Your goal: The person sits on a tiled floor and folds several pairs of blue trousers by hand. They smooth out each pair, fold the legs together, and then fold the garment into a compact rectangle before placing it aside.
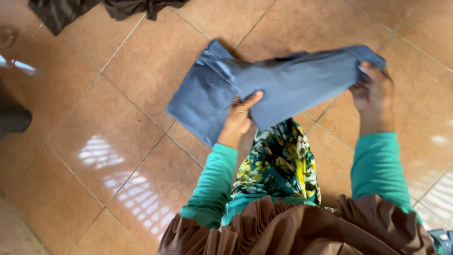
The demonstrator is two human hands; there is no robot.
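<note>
A pair of grey-blue trousers is held partly folded above the tiled floor. My left hand grips the fold near the middle, thumb on top of the cloth. My right hand pinches the far right end of the folded leg. The waist part with a pocket hangs down to the left, close to the floor. Both my arms wear teal sleeves. Below the hands I see my floral skirt and a pleated brown cloth.
The floor is of glossy orange-brown tiles with window glare. A dark garment lies at the top left edge. A dark object sits at the left edge.
</note>
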